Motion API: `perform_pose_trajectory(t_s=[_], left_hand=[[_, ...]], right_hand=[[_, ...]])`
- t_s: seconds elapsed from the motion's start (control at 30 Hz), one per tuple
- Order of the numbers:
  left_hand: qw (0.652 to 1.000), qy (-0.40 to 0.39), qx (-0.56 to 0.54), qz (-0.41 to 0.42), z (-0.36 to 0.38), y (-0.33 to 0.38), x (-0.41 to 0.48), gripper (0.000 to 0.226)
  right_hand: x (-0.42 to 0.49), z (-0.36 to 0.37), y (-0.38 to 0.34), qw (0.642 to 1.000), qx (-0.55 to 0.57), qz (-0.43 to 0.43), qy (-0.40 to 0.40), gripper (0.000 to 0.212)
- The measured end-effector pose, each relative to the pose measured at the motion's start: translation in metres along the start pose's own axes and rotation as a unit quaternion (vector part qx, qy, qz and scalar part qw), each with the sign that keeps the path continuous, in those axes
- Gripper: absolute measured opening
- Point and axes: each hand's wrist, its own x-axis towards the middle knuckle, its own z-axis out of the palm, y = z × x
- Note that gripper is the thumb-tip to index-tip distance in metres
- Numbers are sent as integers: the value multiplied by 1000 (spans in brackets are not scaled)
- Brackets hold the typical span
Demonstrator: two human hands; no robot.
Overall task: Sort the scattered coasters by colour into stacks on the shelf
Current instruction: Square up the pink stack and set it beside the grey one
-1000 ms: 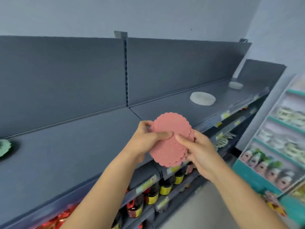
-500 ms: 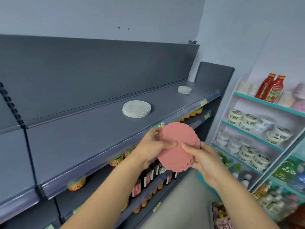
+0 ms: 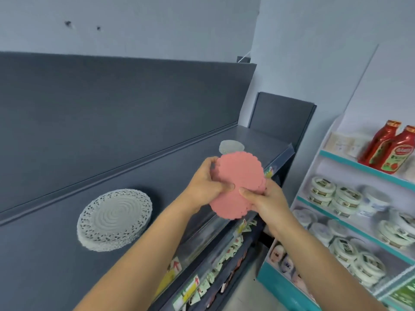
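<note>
Both hands hold a bunch of pink scalloped coasters (image 3: pixel 239 176) in the air over the front edge of the dark grey shelf (image 3: pixel 175 158). My left hand (image 3: pixel 207 185) grips the bunch from the left with the thumb on its face. My right hand (image 3: pixel 267 198) grips its lower right edge, thumb on top. A stack of white lacy coasters (image 3: pixel 114 218) lies on the shelf to the left of my arms. A second white stack (image 3: pixel 231 146) lies farther along the shelf, partly hidden behind the pink bunch.
The shelf ends at a grey side panel (image 3: pixel 283 117) on the right. Below the shelf hang price tags and small packets (image 3: pixel 224 263). A white and teal rack (image 3: pixel 359 167) at the right holds red sauce bottles (image 3: pixel 390 147) and white tubs (image 3: pixel 336 194).
My view has swung right along the shelf; the near white stack now lies left of my arms. Both hands keep hold of the pink coasters, now in front of the far white stack.
</note>
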Motion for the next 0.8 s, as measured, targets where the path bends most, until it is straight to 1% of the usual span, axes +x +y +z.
perform_pose_trajectory(t_s=[0.1, 0.17, 0.23, 0.3, 0.37, 0.43, 0.5, 0.53, 0.6, 0.63, 0.73, 0.8], left_hand=[[998, 35, 39, 31, 3, -10, 55, 70], [993, 68, 64, 65, 6, -19, 88, 77], [980, 128, 109, 105, 5, -31, 118, 78], [961, 194, 150, 126, 3, -41, 142, 77], [945, 249, 171, 124, -1, -50, 164, 76], [942, 287, 149, 88, -3, -52, 182, 81], [936, 324, 129, 43, -5, -54, 195, 89], [927, 345, 142, 29, -6, -57, 199, 88], [912, 375, 168, 19, -6, -66, 202, 78], [908, 381, 173, 16, -6, -71, 202, 75], [912, 371, 173, -3, -8, -81, 205, 73], [915, 364, 172, -13, -11, -81, 208, 75]], right_hand=[[60, 1, 5, 999, -38, -37, -3, 29], [102, 4, 9, 994, -72, -80, 1, 29], [145, 10, 15, 990, -70, -123, -16, 32], [184, 20, 24, 983, -57, -163, -55, 34], [219, 33, 32, 975, -54, -193, -100, 34], [249, 48, 35, 970, -28, -198, -138, 35], [272, 64, 33, 967, 16, -183, -177, 29], [280, 71, 33, 965, 47, -171, -195, 24], [291, 79, 39, 962, 111, -130, -211, 17], [294, 82, 43, 963, 137, -97, -212, 21], [305, 90, 50, 957, 198, 45, -207, 48], [311, 94, 50, 945, 225, 104, -212, 50]])
